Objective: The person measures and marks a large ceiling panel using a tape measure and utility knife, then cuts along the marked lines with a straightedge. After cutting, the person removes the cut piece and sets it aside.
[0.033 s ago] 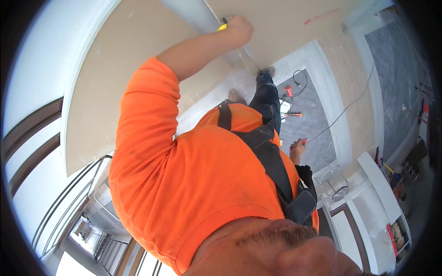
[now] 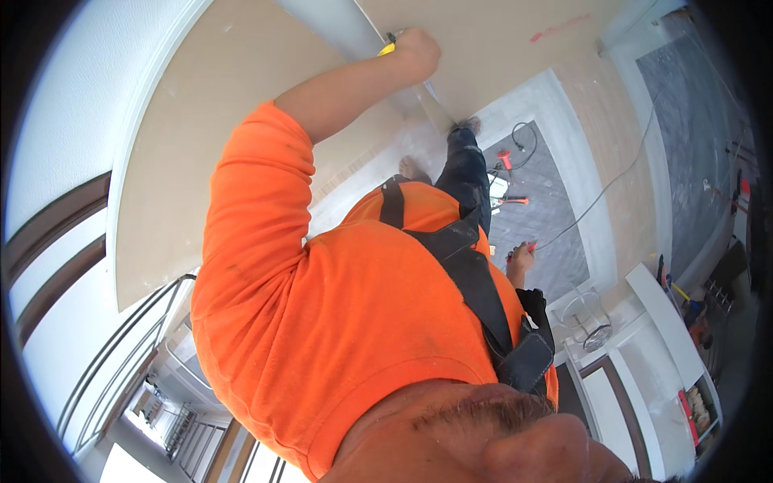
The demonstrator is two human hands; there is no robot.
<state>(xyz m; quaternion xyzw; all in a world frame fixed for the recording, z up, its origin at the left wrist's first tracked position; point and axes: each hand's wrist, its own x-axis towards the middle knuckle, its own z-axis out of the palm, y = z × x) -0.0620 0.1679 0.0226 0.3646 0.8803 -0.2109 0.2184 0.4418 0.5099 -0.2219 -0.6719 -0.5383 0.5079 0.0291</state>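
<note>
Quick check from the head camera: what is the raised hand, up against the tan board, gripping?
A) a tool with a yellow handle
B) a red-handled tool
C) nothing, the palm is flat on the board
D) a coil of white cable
A: the left hand is closed in a fist around a yellow-handled tool, pressed where the tan board meets the grey strip.

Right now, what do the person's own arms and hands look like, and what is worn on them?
The person wears a bright orange short-sleeved shirt; the sleeve ends above the elbow, so both forearms are bare. The left hand and the right hand are bare too: no gloves, and no watch or wristband shows. Black straps cross the front of the shirt.
</note>
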